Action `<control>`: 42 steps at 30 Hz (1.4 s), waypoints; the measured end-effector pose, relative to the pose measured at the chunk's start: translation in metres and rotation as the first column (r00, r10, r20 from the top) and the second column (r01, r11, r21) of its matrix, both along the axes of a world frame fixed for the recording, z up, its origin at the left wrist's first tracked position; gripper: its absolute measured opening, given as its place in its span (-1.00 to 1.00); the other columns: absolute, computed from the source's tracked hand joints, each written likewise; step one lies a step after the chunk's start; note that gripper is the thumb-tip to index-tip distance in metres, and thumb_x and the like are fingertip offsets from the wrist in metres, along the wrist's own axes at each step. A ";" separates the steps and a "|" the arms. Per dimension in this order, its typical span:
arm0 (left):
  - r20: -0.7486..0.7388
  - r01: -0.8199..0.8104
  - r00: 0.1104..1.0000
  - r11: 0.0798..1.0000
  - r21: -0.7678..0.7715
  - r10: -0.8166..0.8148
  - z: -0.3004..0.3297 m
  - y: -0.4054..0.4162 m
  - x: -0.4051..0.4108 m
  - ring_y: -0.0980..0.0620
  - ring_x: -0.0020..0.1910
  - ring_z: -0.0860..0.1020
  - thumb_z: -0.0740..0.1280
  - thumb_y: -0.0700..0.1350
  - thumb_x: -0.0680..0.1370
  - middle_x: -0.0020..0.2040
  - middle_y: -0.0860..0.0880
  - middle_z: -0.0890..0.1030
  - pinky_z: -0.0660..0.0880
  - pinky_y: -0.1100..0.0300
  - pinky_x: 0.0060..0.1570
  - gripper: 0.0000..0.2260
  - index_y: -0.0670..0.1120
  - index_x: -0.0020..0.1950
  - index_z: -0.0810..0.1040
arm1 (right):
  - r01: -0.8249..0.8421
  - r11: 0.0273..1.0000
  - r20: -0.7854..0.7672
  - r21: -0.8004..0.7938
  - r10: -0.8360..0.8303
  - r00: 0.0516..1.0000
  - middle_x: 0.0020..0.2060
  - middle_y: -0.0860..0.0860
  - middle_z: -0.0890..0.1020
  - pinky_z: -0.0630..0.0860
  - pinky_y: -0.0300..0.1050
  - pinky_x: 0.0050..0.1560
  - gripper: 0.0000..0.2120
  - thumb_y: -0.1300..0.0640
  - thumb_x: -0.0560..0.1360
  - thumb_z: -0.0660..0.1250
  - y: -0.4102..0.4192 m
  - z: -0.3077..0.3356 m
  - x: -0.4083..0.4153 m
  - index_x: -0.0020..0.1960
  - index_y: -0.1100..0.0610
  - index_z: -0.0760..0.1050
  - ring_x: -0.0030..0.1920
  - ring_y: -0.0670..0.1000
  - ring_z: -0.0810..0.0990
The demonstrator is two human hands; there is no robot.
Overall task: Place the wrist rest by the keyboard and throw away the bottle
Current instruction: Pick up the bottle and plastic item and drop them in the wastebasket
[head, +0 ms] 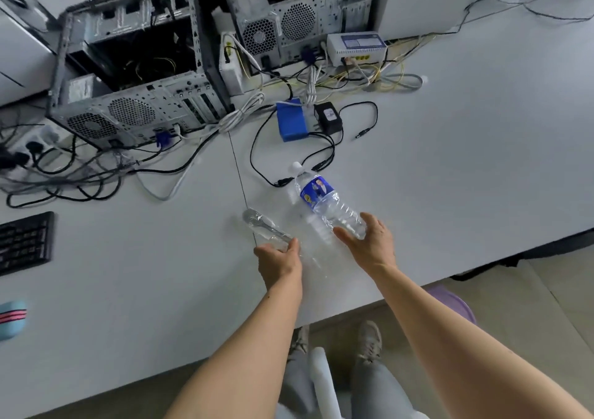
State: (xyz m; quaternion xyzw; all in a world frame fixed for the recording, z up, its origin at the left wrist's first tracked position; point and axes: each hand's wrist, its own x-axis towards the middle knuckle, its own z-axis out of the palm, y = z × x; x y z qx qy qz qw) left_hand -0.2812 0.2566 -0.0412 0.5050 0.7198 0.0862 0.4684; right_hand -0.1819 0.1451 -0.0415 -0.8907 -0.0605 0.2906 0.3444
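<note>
A clear water bottle with a blue label lies slanted on the white desk, white cap pointing away from me. My right hand holds its base, thumb on one side and fingers on the other. My left hand is closed around the near end of a second, crumpled clear bottle without a label, which lies on the desk just left of the first. The black keyboard is at the far left edge. A light blue padded wrist rest with pink and black stripes lies below it, cut off by the frame.
Two opened computer cases stand at the back with tangled cables. A blue box, a black power adapter and a white network switch lie behind the bottles. The desk edge runs below my forearms, with my shoes on the floor.
</note>
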 end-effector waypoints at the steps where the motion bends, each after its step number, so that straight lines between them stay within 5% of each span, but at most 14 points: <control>1: 0.016 -0.033 0.999 0.999 0.002 0.033 0.001 -0.002 0.002 -0.17 0.07 0.60 0.50 -0.02 0.39 0.04 -0.17 0.63 0.42 0.12 -0.04 -0.55 -0.20 0.14 0.44 | -0.022 1.000 -0.015 0.011 0.022 1.000 0.29 0.11 0.48 0.37 0.03 0.28 -0.32 -0.19 0.43 0.39 -0.002 0.000 0.003 0.43 0.09 0.32 0.34 0.14 0.39; 8: 0.186 -0.126 0.976 0.992 0.033 0.117 0.003 -0.028 0.007 -0.06 -0.06 0.59 0.47 -0.11 0.44 -0.04 -0.03 0.62 0.49 0.15 -0.03 -0.62 -0.12 0.23 0.52 | -0.032 0.990 -0.172 0.138 0.056 0.983 0.24 0.11 0.56 0.43 -0.15 0.06 -0.32 -0.17 0.40 0.44 -0.012 0.000 0.019 0.41 0.11 0.38 0.20 0.11 0.56; 12: 0.269 -0.102 0.959 0.994 0.029 0.091 0.008 -0.044 0.002 -0.04 -0.09 0.57 0.42 -0.10 0.48 -0.07 -0.05 0.58 0.54 0.11 -0.04 -0.61 -0.09 0.30 0.51 | 0.103 0.970 -0.312 0.222 -0.030 0.950 0.16 0.10 0.62 0.56 0.15 0.16 -0.28 -0.20 0.32 0.49 -0.021 -0.004 0.017 0.35 0.15 0.43 0.13 0.12 0.61; 14: 0.305 -0.089 0.949 0.996 0.031 0.075 0.009 -0.052 -0.003 -0.03 -0.11 0.56 0.41 -0.10 0.50 -0.06 -0.07 0.55 0.57 0.09 -0.03 -0.60 -0.05 0.34 0.49 | 0.151 0.952 -0.366 0.267 -0.045 0.929 -0.04 0.08 0.63 0.60 0.20 0.06 -0.44 -0.10 0.38 0.49 -0.026 -0.002 0.012 0.25 0.18 0.49 -0.05 0.09 0.61; 17: 0.348 -0.053 0.937 0.998 0.042 0.035 0.009 -0.063 -0.007 0.05 -0.15 0.51 0.38 -0.10 0.52 -0.06 -0.08 0.48 0.50 0.24 -0.16 -0.58 -0.01 0.38 0.45 | 0.184 0.934 -0.411 0.305 -0.046 0.911 -0.16 0.08 0.61 0.62 0.12 -0.08 -0.58 -0.02 0.43 0.47 -0.037 -0.001 0.005 0.14 0.23 0.56 -0.20 0.05 0.58; 22: 0.468 -0.018 0.883 1.000 0.013 0.010 0.013 -0.086 -0.017 0.10 -0.14 0.54 0.36 -0.16 0.55 0.08 -0.10 0.49 0.46 0.50 -0.41 -0.59 -0.02 0.40 0.44 | 0.243 0.915 -0.435 0.322 -0.084 0.896 0.00 0.14 0.57 0.62 -0.11 -0.30 -0.45 -0.07 0.40 0.49 -0.064 -0.002 -0.015 0.23 0.27 0.52 -0.08 0.07 0.59; 27: 0.578 0.026 0.816 0.997 -0.074 0.022 0.016 -0.119 -0.031 -0.04 0.12 0.59 0.34 -0.18 0.55 0.28 -0.15 0.54 0.54 0.31 -0.10 -0.54 -0.03 0.45 0.38 | 0.312 0.883 -0.454 0.351 -0.131 0.881 -0.24 0.08 0.59 0.63 0.05 -0.12 -0.72 -0.01 0.44 0.46 -0.106 0.012 -0.043 -0.03 0.19 0.57 -0.22 0.04 0.60; 31: 0.604 0.089 0.796 0.994 -0.059 -0.035 0.019 -0.150 -0.036 -0.05 0.10 0.60 0.30 -0.21 0.57 0.23 -0.17 0.57 0.55 0.37 -0.12 -0.54 -0.05 0.47 0.34 | 0.382 0.842 -0.446 0.381 -0.194 0.874 -0.23 0.13 0.65 0.66 -0.08 -0.26 -0.74 0.01 0.43 0.47 -0.146 0.015 -0.065 -0.08 0.23 0.62 -0.28 0.04 0.64; 33: 0.596 0.111 0.801 0.992 -0.059 -0.054 0.018 -0.167 -0.037 -0.09 0.14 0.61 0.30 -0.19 0.57 0.22 -0.17 0.59 0.58 0.20 0.01 -0.55 -0.01 0.46 0.35 | 0.398 0.833 -0.432 0.385 -0.218 0.875 -0.25 0.12 0.66 0.66 -0.05 -0.24 -0.81 0.01 0.44 0.47 -0.164 0.016 -0.074 -0.15 0.16 0.64 -0.27 0.04 0.64; 35: 0.572 0.150 0.816 0.987 -0.064 -0.087 0.017 -0.188 -0.038 -0.09 0.03 0.63 0.30 -0.17 0.57 0.16 -0.15 0.62 0.58 0.08 0.01 -0.55 0.01 0.45 0.35 | 0.423 0.817 -0.435 0.392 -0.241 0.867 -0.26 0.10 0.66 0.65 0.05 -0.16 -0.85 0.03 0.45 0.46 -0.187 0.016 -0.082 -0.19 0.11 0.63 -0.26 0.04 0.64; 38: 0.593 0.160 0.802 0.981 -0.107 -0.066 0.014 -0.219 -0.036 -0.01 -0.21 0.56 0.28 -0.19 0.58 -0.02 -0.05 0.61 0.53 0.19 -0.23 -0.56 -0.04 0.46 0.33 | 0.479 0.777 -0.473 0.410 -0.268 0.839 -0.30 0.05 0.66 0.66 0.05 -0.15 -0.87 0.06 0.46 0.44 -0.220 0.016 -0.091 -0.20 0.11 0.62 -0.28 0.00 0.65; 42: 0.608 0.192 0.790 0.972 -0.132 -0.073 0.005 -0.260 -0.033 -0.03 -0.19 0.59 0.29 -0.21 0.57 -0.14 0.09 0.62 0.56 0.03 -0.11 -0.56 -0.03 0.45 0.35 | 0.515 0.755 -0.470 0.406 -0.311 0.826 -0.34 0.03 0.66 0.67 -0.06 -0.25 -0.86 0.09 0.47 0.44 -0.265 0.013 -0.092 -0.15 0.18 0.61 -0.36 -0.07 0.65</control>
